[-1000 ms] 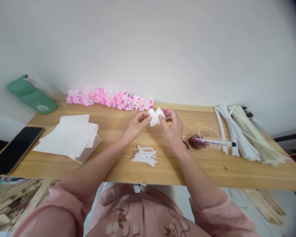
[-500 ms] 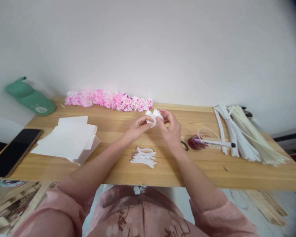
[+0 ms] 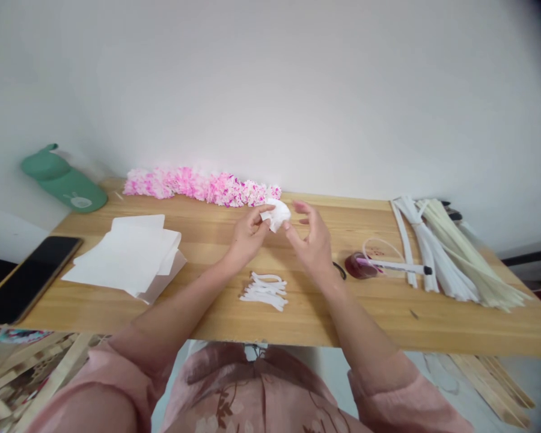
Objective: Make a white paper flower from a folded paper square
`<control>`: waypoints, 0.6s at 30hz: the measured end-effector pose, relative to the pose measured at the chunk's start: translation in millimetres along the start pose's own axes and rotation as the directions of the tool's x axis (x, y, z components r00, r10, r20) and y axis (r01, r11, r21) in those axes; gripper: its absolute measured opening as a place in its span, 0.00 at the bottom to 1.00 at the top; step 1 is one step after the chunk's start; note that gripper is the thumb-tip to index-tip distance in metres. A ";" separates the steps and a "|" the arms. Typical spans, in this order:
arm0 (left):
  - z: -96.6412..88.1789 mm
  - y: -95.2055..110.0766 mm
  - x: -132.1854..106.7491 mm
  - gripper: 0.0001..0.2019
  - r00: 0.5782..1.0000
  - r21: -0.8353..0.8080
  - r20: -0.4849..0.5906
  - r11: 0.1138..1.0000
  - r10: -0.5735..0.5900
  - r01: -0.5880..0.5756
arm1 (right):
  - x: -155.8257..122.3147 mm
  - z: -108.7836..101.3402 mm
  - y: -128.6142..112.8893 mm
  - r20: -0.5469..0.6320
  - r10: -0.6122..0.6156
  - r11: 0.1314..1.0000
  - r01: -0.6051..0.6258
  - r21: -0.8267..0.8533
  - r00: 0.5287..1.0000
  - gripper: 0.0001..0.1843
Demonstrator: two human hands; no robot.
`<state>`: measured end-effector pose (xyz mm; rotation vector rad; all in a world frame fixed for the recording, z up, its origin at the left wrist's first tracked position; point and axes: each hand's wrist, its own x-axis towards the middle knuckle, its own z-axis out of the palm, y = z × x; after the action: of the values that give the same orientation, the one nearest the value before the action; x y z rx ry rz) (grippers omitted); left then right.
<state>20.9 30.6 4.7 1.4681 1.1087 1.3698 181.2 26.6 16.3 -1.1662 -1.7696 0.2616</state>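
A small folded piece of white paper [image 3: 277,214] is held up over the middle of the table. My left hand [image 3: 251,231] pinches its left side between thumb and fingers. On the other side, my right hand [image 3: 310,233] has its fingers apart, with the thumb tip close to the paper's lower right edge; whether it touches, I cannot tell. Below my hands lies a small pile of short white fuzzy stems [image 3: 264,291]. Behind the paper, a row of pink and white ruffled flowers [image 3: 198,185] runs along the wall.
White paper sheets [image 3: 121,252] and a phone [image 3: 29,276] lie at left, near a green bottle [image 3: 67,183]. To the right are a dark red pot [image 3: 359,266] with a marker [image 3: 397,266] across it, and bundles of white [image 3: 437,252] and cream stems [image 3: 471,252].
My right hand's fingers have come off the white paper and spread apart. The paper has turned and looks rounder, still in my left hand. The view has shifted slightly.
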 end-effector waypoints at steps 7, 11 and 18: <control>-0.2 2.6 -7.8 0.24 0.990 0.357 0.036 0.924 0.133 -0.137 | -1.9 -0.4 -3.4 0.066 -0.072 0.939 0.091 -0.332 0.995 0.09; -0.3 2.8 -9.2 0.23 0.982 0.425 0.079 0.885 0.174 -0.191 | -2.0 1.5 -3.3 0.069 -0.053 0.924 0.075 -0.374 0.996 0.05; -3.1 3.0 -4.8 0.24 0.995 0.276 -0.031 0.958 0.095 -0.083 | 3.3 1.7 6.6 0.088 0.196 0.980 -0.199 0.017 0.977 0.09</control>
<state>17.9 25.2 6.4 1.7108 1.3161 1.3562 183.4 33.1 13.4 -1.3314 -1.7192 0.4574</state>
